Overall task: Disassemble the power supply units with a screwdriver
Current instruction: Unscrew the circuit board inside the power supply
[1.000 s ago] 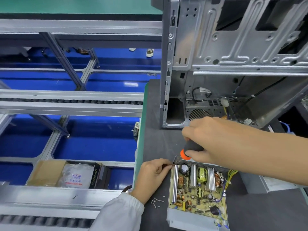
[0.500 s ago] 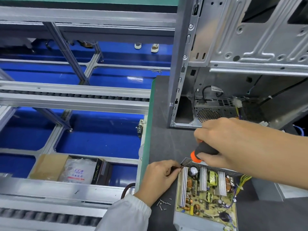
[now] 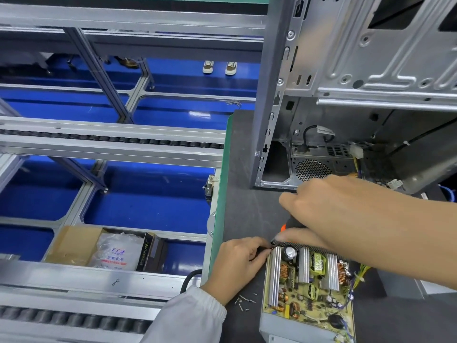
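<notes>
Fingers of the right hand (image 3: 346,214) curl around the black-and-orange handle of a screwdriver (image 3: 290,224), gripping it from above; its shaft and tip are hidden under the hand, so I cannot tell exactly which screw it meets. The left hand (image 3: 238,264), coming out of a white sleeve (image 3: 195,318), pinches something small and dark at the far left corner of the open grey metal power supply unit (image 3: 306,290); what it pinches is too small to make out, though it sits right at the edge of the unit's perforated wall.

That unit lies on the dark grey work mat (image 3: 249,206), near the person, with its lid already off. Its yellowish circuit board (image 3: 309,303) with silver heat sinks, copper coils and a black capacitor is fully exposed. A small scatter of loose silver screws (image 3: 243,302) lies on the mat just beside the unit's left side, so several fasteners appear to be out.

Judging by this, the cover stage is done and the work is now at a corner fixing, likely one holding the board or the side wall. The board itself sits inside the tray, with its coloured wires (image 3: 358,276) attached, so lifting it free remains. Behind, a tall bare steel computer case (image 3: 358,70) stands upright on the mat.
</notes>
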`<state>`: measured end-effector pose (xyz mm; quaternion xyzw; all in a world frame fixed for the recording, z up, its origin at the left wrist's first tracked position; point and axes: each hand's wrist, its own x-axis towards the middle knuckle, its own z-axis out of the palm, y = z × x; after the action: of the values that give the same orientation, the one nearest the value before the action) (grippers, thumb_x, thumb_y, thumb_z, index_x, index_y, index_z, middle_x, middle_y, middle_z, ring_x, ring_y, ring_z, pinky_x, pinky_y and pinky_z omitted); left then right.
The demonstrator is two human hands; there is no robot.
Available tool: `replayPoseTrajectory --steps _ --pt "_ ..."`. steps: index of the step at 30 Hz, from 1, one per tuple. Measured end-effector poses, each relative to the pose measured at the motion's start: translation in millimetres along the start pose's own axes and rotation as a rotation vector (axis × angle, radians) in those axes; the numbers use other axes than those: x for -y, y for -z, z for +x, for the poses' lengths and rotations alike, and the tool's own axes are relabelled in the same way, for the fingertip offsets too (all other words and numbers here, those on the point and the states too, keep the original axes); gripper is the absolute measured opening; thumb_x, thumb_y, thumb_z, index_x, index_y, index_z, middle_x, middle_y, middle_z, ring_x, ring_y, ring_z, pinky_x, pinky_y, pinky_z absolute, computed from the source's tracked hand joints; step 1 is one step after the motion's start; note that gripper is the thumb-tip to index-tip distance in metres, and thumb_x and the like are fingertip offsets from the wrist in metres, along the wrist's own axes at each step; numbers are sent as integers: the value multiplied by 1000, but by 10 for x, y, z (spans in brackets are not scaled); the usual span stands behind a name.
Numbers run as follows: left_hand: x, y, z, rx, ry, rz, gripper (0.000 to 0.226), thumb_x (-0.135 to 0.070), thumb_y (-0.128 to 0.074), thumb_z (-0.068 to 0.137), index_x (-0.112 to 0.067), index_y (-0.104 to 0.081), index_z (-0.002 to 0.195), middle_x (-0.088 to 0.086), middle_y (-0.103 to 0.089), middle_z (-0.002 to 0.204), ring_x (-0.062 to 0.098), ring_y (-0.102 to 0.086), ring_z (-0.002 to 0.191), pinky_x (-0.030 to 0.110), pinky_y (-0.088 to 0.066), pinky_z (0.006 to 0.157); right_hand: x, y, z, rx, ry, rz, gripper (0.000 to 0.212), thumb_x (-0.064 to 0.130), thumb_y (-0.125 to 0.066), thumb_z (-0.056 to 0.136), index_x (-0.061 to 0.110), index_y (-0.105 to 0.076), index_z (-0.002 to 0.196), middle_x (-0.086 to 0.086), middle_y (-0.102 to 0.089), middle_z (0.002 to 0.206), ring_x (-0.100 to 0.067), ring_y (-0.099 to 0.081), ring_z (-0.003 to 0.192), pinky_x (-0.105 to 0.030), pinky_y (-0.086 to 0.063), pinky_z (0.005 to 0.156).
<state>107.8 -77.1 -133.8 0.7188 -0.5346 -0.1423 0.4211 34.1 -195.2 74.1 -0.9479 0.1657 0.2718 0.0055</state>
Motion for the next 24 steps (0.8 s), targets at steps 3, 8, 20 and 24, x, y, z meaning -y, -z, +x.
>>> replayPoseTrajectory --steps 3,8,20,24 --pt "12 -3 -7 19 2 -1 4 -20 -72 82 -18 -73 86 -16 -31 59 -4 -36 56 12 -29 53 60 110 -28 -191 22 -284 57 59 -16 95 17 -40 64 -3 -37 63 -20 -30 49 -28 -25 45" --pt "25 -18 -13 7 -12 -1 5 -17 -75 81 -19 -72 85 -16 -29 60 -4 -36 56 13 -32 53 20 206 20 -152 100 -356 28 46 -34 99 22 -44 89 -2 -28 74 -18 -23 52 -27 -19 45" --pt "37 -25 -23 3 -22 -12 4 -18 -74 81 -19 -72 85 -16 -29 63 -2 -36 54 18 -36 50 -7 135 -4 -202 -44 -38 55 69 -8 82 22 -34 71 2 -37 63 -15 -36 51 -29 -30 46" --pt "26 -19 -17 9 -38 -12 4 -19 -74 82 -18 -73 86 -15 -27 58 -2 -34 54 21 -40 49 51 192 -12 -234 -14 -333 55 58 -19 96 17 -24 59 0 -27 57 -16 -20 46 -25 -16 45"
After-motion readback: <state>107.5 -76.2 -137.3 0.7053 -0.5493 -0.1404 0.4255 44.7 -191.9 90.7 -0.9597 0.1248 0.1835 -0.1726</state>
